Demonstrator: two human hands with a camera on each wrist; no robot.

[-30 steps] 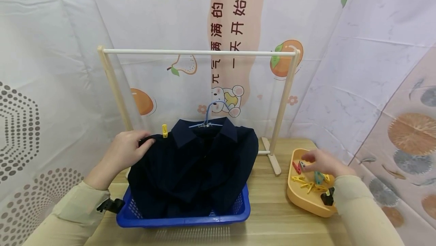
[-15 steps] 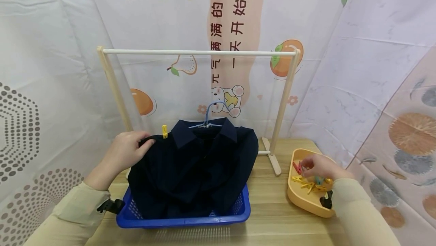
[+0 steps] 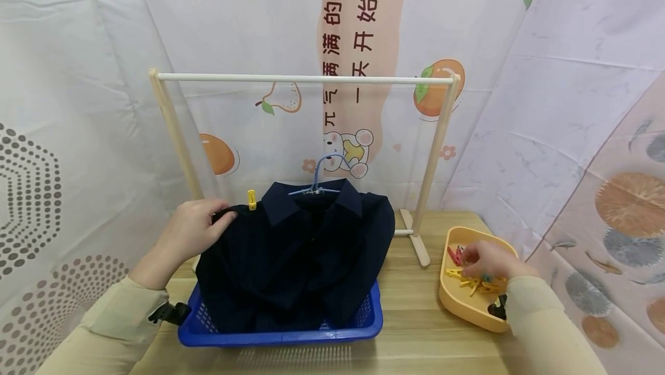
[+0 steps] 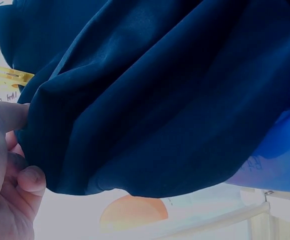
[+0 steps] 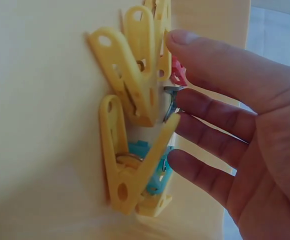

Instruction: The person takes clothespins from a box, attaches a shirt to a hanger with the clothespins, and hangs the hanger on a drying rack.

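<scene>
In the head view, my left hand (image 3: 197,228) pinches the shoulder of a dark navy shirt (image 3: 312,265) between thumb and fingers. The shirt is on a blue hanger (image 3: 316,176), its lower part bunched in a blue basket (image 3: 280,338). A yellow clothespin (image 3: 251,199) grips the shoulder beside that hand. My right hand (image 3: 490,257) reaches into a yellow-orange tray (image 3: 470,312). From the right wrist, its thumb and fingers are spread, fingertips right at several yellow clothespins (image 5: 117,165); a teal one (image 5: 157,175) and a red one (image 5: 178,71) lie partly hidden.
A drying rack with a white top bar (image 3: 306,79) and wooden posts stands behind the basket; its right foot (image 3: 419,251) lies between basket and tray. Everything rests on a wooden table (image 3: 405,329). Printed cloth (image 3: 249,17) hangs behind and on both sides.
My right hand has lowered into the tray and shifted slightly over the clothespins, its fingers now spread among them. The left hand and the shirt have stayed put.
</scene>
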